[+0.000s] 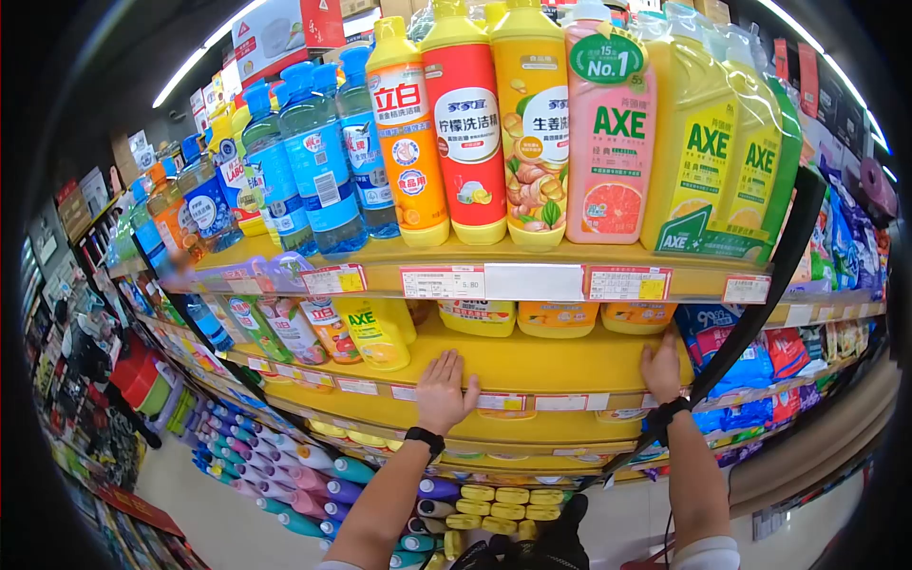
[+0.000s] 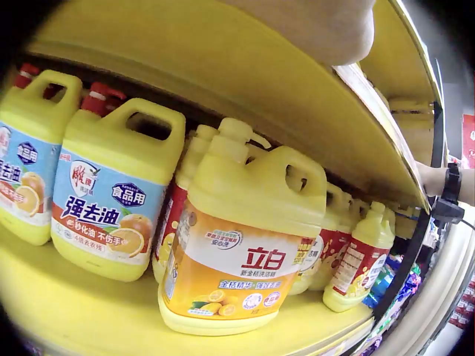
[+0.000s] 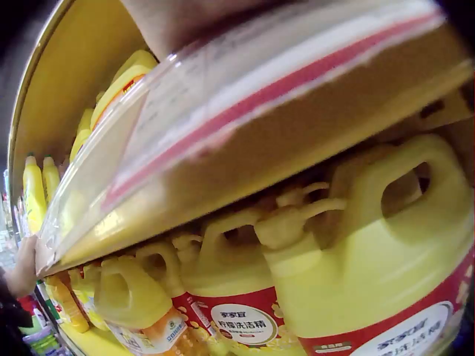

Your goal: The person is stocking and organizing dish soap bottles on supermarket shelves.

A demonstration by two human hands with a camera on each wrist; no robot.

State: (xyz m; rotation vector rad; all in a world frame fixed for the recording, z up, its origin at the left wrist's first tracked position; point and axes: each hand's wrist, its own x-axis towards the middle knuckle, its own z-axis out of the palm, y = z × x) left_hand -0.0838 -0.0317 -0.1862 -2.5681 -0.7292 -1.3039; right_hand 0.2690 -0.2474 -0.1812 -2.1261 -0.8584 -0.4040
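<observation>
In the head view my left hand (image 1: 445, 391) lies on the front edge of a yellow shelf board (image 1: 541, 361), fingers straight and pointing inward. Further right, my right hand (image 1: 662, 369) rests on the same board near its right end, beside the black post. Neither hand holds a bottle. Left of my left hand stands a yellow AXE dish soap bottle (image 1: 377, 332). Orange-labelled jugs (image 1: 558, 318) stand at the back of this board. Below it, the left wrist view shows a yellow dish soap jug (image 2: 241, 245) with an orange label, under part of my left hand (image 2: 319, 30).
The shelf above carries dish soap bottles (image 1: 465, 133) and a pink AXE bottle (image 1: 608, 142). Price tags (image 1: 442, 283) line its edge. A black post (image 1: 760, 313) stands at the right, with bagged goods (image 1: 731, 351) beyond. Several bottles (image 1: 304, 475) cover the floor at lower left.
</observation>
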